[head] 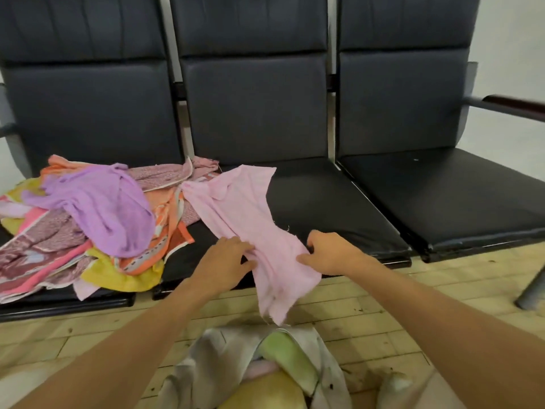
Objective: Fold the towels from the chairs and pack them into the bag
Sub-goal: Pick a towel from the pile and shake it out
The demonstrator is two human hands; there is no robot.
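Towel pile [88, 219] beside pink towel [244, 219]

The pile of towels [59, 234] in the middle left is running off the left edge, and the purple towel [100, 208] on top is covering much of the ones below; the bag [218, 367] is being cut by the bottom edge; the right hand's [327, 252] fingertips are curling out of sight; the pink towel [244, 219] is hiding part of the seat [324, 202]; the chair backs [253, 84] are going off the top.
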